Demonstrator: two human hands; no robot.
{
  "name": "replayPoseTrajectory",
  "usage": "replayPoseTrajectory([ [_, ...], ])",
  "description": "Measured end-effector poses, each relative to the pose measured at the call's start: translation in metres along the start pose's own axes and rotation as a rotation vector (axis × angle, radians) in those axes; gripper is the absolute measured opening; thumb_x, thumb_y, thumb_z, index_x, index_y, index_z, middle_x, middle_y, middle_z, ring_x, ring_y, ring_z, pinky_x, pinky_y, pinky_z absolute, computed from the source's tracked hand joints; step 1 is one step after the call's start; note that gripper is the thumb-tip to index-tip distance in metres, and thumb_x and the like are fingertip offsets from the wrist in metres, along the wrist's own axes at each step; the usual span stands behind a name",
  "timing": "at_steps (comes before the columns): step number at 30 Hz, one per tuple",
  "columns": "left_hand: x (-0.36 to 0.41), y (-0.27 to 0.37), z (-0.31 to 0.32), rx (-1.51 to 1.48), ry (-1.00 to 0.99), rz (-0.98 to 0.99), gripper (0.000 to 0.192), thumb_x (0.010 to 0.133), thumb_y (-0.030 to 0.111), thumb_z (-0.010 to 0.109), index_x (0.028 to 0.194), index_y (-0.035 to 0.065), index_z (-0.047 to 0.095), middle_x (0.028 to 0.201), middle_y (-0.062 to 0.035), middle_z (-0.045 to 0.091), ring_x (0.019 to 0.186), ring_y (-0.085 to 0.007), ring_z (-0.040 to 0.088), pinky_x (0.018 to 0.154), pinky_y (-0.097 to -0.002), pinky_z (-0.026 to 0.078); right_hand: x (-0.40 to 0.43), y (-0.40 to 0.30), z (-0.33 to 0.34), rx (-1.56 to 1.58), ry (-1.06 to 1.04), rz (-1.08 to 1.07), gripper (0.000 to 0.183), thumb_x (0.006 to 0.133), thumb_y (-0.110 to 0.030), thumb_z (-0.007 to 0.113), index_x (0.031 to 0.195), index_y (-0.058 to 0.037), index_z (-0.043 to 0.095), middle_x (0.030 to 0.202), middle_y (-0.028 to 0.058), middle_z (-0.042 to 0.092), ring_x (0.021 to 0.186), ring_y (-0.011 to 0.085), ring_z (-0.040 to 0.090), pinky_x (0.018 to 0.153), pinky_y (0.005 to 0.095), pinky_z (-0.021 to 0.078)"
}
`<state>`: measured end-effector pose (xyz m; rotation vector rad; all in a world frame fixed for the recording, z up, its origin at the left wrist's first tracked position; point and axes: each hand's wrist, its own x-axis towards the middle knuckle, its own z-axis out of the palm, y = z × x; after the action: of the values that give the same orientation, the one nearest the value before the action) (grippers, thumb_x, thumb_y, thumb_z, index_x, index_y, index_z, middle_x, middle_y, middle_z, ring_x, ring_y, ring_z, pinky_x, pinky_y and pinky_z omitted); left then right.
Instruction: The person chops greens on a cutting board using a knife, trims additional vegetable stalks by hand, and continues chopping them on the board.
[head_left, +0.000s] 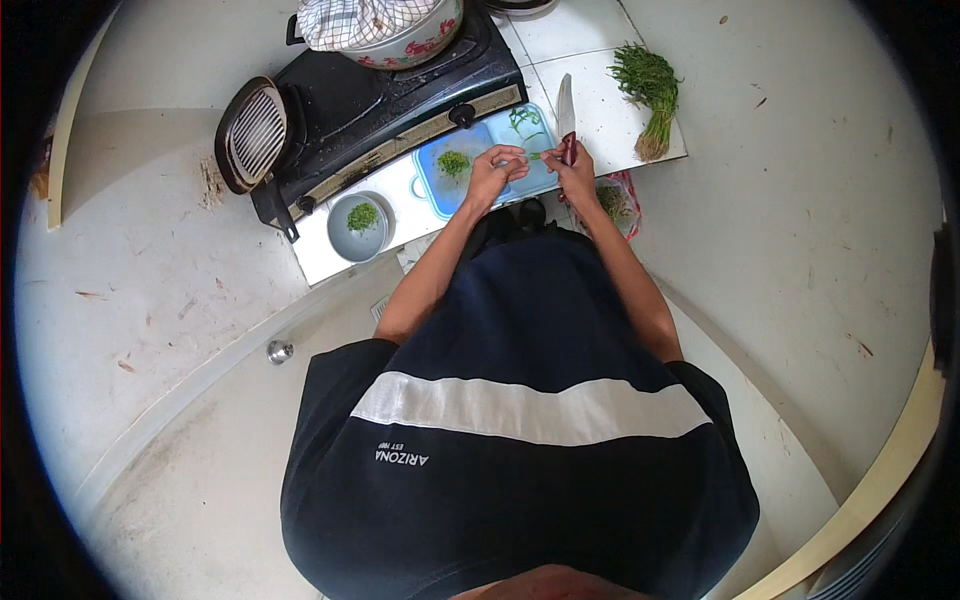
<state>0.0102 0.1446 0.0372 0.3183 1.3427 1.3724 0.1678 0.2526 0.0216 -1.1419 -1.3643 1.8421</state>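
My right hand grips the dark red handle of a kitchen knife, its blade pointing away from me. Short green stems show at the fingertips of that hand. Just to the left, my left hand hovers over a blue cutting board with loosely curled fingers; whether it pinches anything is unclear. Chopped greens lie in a small heap on the board's left half. Longer green pieces are scattered near its far right corner. Both hands partly cover the board.
A gas stove carries a cloth-covered pot and a grill pan. Left of the board, a grey bowl holds chopped greens. A rooted bunch of greens lies at the counter's right edge, above a plastic bag of trimmings.
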Motion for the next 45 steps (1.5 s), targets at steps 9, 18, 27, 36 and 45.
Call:
replayPoseTrajectory([
  [9,-0.01,-0.005,-0.001,0.017,0.032,0.039,0.022,0.095,-0.003,0.068,0.116,-0.0059,0.065,0.098,-0.0122,0.072,0.092,-0.0194,0.074,0.084,-0.0279,0.061,-0.003,0.0,-0.004,-0.071,-0.06,0.029,0.032,0.087,-0.004,0.08,0.107,-0.0007,0.055,0.096,0.0108,0.07,0.08,0.0164,0.066,0.07,0.0308,0.0542],
  [18,-0.013,-0.005,0.003,0.112,0.142,0.091,0.028,0.095,-0.001,0.07,0.121,-0.0053,0.063,0.101,-0.0116,0.073,0.095,-0.0181,0.073,0.087,-0.0279,0.06,-0.007,-0.018,0.001,-0.021,-0.109,0.054,0.031,0.087,-0.008,0.081,0.103,-0.0084,0.054,0.094,0.0054,0.071,0.072,0.0105,0.062,0.055,0.0246,0.0436],
  [27,-0.023,-0.001,0.01,-0.218,0.037,0.022,0.033,0.093,-0.005,0.07,0.124,-0.0076,0.058,0.103,-0.014,0.072,0.099,-0.0259,0.074,0.097,-0.0338,0.061,-0.009,-0.028,0.005,0.074,-0.144,0.2,0.03,0.087,-0.008,0.08,0.104,-0.0107,0.055,0.093,0.002,0.069,0.071,0.0074,0.059,0.051,0.021,0.0385],
  [36,-0.023,-0.008,0.006,-0.206,0.077,0.051,0.023,0.094,-0.004,0.07,0.117,-0.0074,0.065,0.108,-0.0151,0.073,0.104,-0.0236,0.073,0.096,-0.0311,0.059,-0.006,-0.02,0.01,0.037,-0.157,0.194,0.034,0.084,-0.012,0.082,0.103,-0.0086,0.054,0.09,0.0035,0.069,0.069,0.0097,0.061,0.052,0.0242,0.041],
  [45,-0.026,-0.008,-0.016,-0.072,0.182,0.105,0.024,0.089,-0.005,0.07,0.113,-0.0054,0.069,0.099,-0.0121,0.076,0.094,-0.0178,0.074,0.086,-0.0287,0.059,-0.004,-0.019,0.029,-0.111,-0.19,0.133,0.03,0.087,-0.012,0.081,0.104,-0.0056,0.057,0.092,0.0045,0.069,0.068,0.0114,0.062,0.053,0.0253,0.0451],
])
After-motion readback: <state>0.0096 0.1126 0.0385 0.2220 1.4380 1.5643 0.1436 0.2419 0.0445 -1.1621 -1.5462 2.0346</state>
